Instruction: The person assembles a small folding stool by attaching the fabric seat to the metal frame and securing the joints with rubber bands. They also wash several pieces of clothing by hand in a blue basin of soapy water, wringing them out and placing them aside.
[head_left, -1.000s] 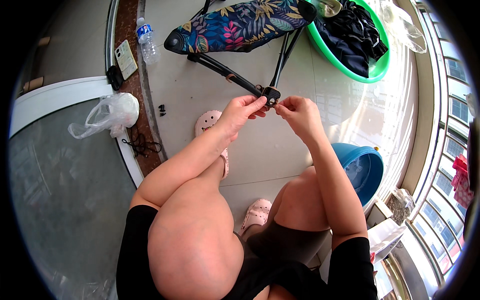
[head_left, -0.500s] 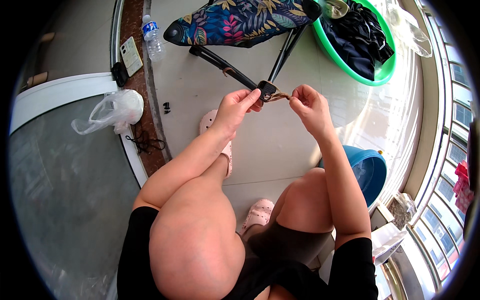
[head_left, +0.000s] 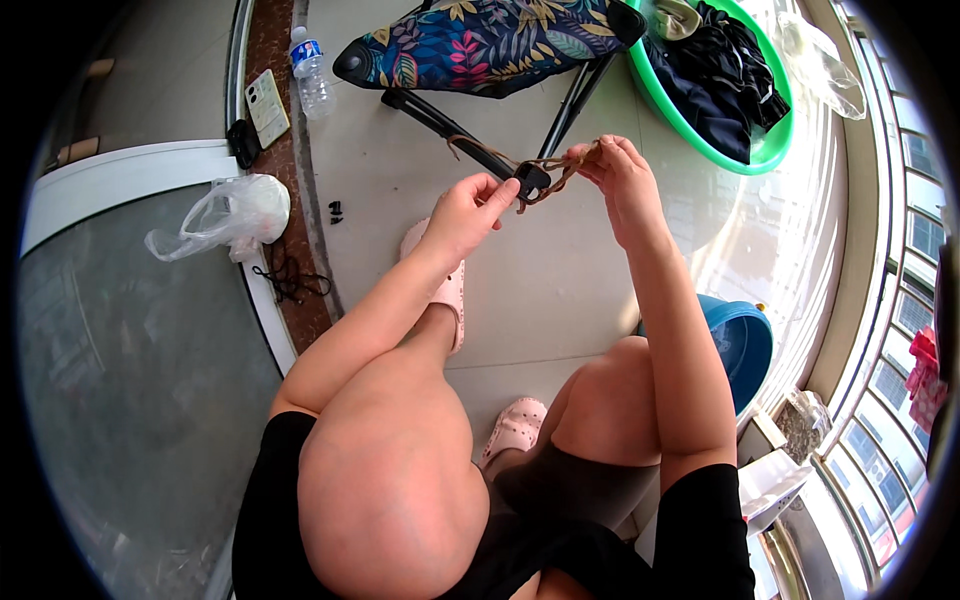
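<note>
brown cord [head_left: 548, 170]: thin, looped and kinked, held up in the air between both hands, above the pale floor [head_left: 560, 280] and just in front of the black foot [head_left: 530, 180] of a folding stool's leg. its long axis runs roughly left-low to right-high, from beside the leg foot up to the right fingertips; a loose tail trails off leftward along the leg [head_left: 450, 125], whether tied to it or only lying across cannot be told.

right hand [head_left: 625, 185]: fingers pinched narrow on the upper right end of the cord, palm turned down. this hand has the firmer hold on the cord and sits higher in view.

left hand [head_left: 465, 215]: fingers curled nearly closed, thumb and forefinger tips at the lower left end of the cord, right against the leg foot. whether it grips cord, foot, or both: cannot tell.

the hands are near each other, the cord spanning the short gap.

around: stool with floral fabric seat [head_left: 490, 40] lying beyond the hands; green basin [head_left: 765, 150] with dark clothing to the right; blue tub [head_left: 745, 345] by the right knee; water bottle [head_left: 312, 72] and white plastic bag [head_left: 235, 210] to the left.
</note>
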